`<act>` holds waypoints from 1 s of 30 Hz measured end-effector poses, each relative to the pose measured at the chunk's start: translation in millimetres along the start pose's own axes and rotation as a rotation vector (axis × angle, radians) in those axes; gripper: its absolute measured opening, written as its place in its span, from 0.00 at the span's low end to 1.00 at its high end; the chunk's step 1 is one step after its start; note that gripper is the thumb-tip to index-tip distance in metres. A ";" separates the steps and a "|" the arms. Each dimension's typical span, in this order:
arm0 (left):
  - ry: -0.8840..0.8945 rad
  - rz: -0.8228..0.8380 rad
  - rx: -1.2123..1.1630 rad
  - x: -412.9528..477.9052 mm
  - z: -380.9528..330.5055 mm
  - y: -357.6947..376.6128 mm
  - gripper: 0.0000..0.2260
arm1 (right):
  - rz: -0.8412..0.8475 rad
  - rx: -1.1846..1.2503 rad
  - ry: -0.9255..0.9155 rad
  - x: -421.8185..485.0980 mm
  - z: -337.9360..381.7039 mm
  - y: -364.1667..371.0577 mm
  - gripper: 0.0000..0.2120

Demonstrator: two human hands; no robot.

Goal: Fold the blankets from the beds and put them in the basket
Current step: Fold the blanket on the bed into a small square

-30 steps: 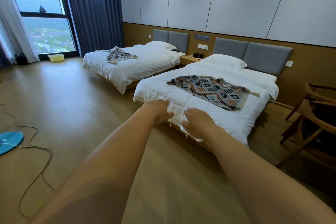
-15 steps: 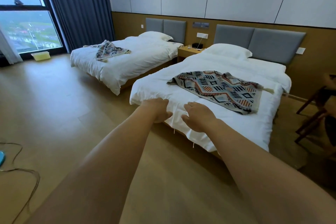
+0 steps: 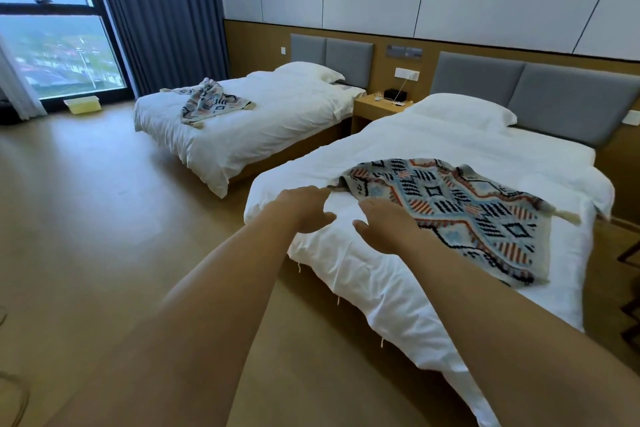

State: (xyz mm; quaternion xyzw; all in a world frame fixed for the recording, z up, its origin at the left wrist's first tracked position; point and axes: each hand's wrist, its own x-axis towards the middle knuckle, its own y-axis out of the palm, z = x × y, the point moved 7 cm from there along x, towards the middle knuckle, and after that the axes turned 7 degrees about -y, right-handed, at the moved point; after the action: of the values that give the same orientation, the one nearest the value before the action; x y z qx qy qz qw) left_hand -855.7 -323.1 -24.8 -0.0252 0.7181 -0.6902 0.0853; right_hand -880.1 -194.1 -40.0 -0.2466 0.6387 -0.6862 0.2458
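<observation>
Both bare arms reach out over the foot corner of the near bed, which serves as the landmark here. The left hand lies on the white cover at that corner, fingers loosely bent and thumb out to the side, gripping nothing. The right hand sits just beside it, a small gap between the two thumbs, its fingers relaxed and spread, closed on nothing. It lies at the near edge of the patterned blanket, though whether the fingertips touch the fabric cannot be told. That blanket lies spread flat and unfolded across the middle of the near bed, one tassel trailing off its far corner. A white pillow rests at the head of the near bed. A wooden nightstand stands against the wall beside the near bed's head, between it and the second bed. On the second bed a second blanket lies in a crumpled heap. Farthest from the near bed, across the wooden floor, a yellow basket (low and rectangular) sits under the window.
</observation>
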 end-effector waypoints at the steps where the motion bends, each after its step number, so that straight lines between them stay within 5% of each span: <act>1: -0.003 0.013 0.007 15.2 4.5 4.9 0.27 | 0.014 0.005 -0.005 15.4 -3.7 5.5 0.22; 20: 0.086 0.111 0.042 372.9 156.8 19.7 0.26 | 0.140 0.094 0.152 364.4 -77.9 79.9 0.23; 30: 0.196 0.211 0.068 531.8 169.6 58.1 0.25 | 0.213 0.139 0.252 501.6 -146.8 126.5 0.19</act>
State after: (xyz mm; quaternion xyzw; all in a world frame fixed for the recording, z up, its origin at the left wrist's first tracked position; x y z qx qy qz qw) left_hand -1347.6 -569.7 -134.9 0.1208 0.6981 -0.7003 0.0875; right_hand -1353.0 -418.4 -163.2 -0.0719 0.6379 -0.7243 0.2515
